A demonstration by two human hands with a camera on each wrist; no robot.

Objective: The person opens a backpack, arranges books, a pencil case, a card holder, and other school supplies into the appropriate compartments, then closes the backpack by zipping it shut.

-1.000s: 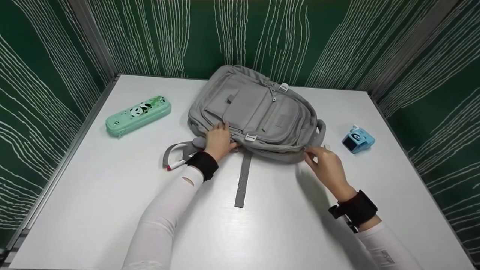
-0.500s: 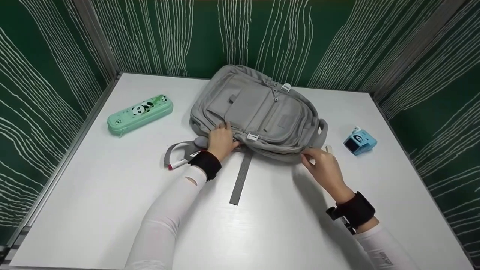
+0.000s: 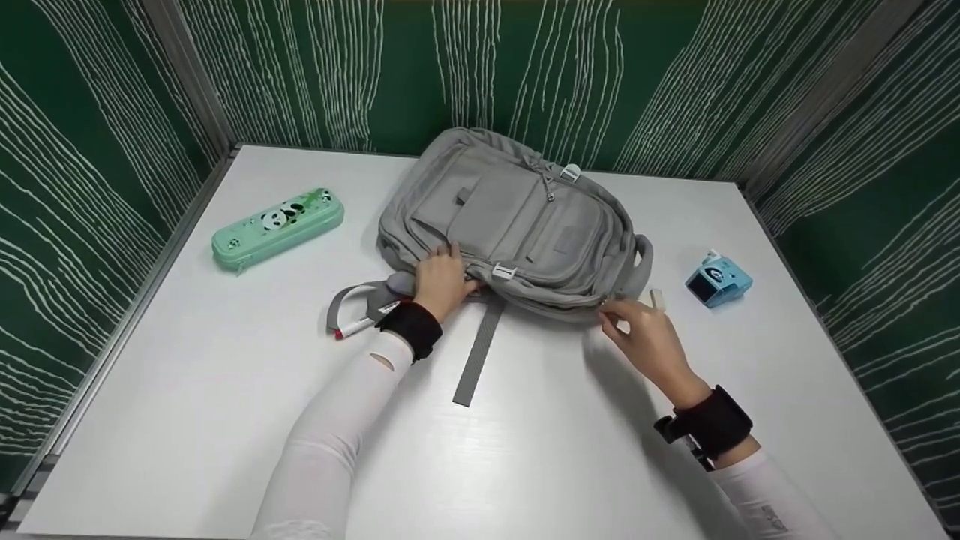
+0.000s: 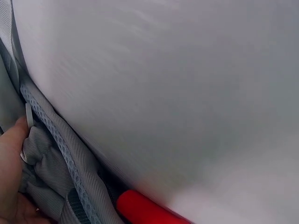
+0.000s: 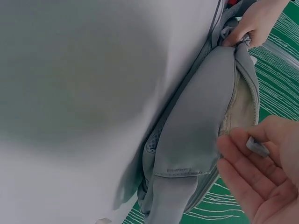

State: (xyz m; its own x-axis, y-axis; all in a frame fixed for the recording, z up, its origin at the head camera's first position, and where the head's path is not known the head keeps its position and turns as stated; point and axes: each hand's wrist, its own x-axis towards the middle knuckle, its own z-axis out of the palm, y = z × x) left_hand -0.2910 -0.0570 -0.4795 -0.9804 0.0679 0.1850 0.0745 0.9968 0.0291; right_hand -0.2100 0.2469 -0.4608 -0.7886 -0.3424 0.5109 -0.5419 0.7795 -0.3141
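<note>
Two hands on one grey backpack (image 3: 510, 202), which lies front pocket up nr the far edge of the white table (image 3: 562, 465), mid-table. Your L hand (image 3: 441, 281) grips the bag's near edge at its L end: thumb under/against the fabric, fingers over the top. Your R hand (image 3: 649, 330) is at the near R corner; R wrist view shows thumb + index pinching a small grey tab (image 5: 257, 146), other fingers loosely extended, not round anything. Zip opening (image 5: 240, 102) gapes btwn your hands, beige inside showing.

Nr your L wrist: marker w/ red end (image 3: 354, 328) on table, beside a grey strap loop (image 3: 337, 307). Flat grey strap (image 3: 478, 356) runs from under bag toward you. White buckle (image 3: 502, 271) on near side of bag, btwn hands. Pale block (image 3: 657, 298) just beyond your R hand, partly hidden.

Far L: green panda pencil case (image 3: 277, 229), well apart from bag. R: blue box (image 3: 718, 281) w/ dark face, apart from bag too.
</note>
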